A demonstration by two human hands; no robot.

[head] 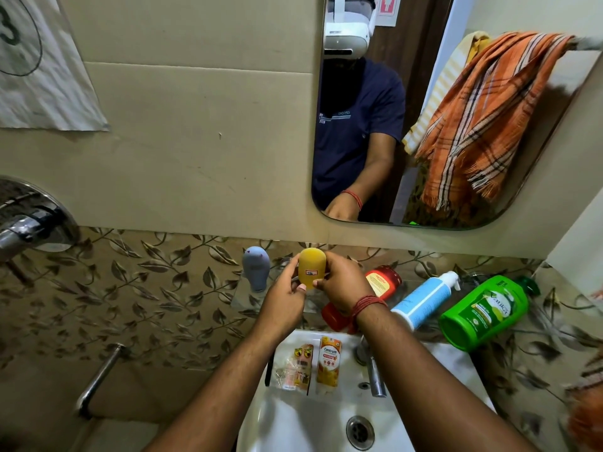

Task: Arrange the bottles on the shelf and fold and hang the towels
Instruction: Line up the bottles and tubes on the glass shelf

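Both hands hold a small yellow bottle [311, 268] upright over the glass shelf [243, 298]. My left hand [287, 296] grips its left side and my right hand [342, 282] wraps its right side. A grey-blue bottle [256, 267] stands to the left on the shelf. To the right lie a red bottle [381, 282], a white and blue pump bottle [424, 300] and a green bottle [486, 308], all on their sides. An orange checked towel [479, 119] and a yellow striped towel [447, 76] hang bunched on a rail, seen in the mirror.
A white sink [293, 419] lies below with a tap [372, 370] and two sachets [310, 363] on its rim. A chrome wall tap [29, 220] sticks out at the left and a metal pipe [98, 376] runs lower left. The mirror [424, 210] shows a person.
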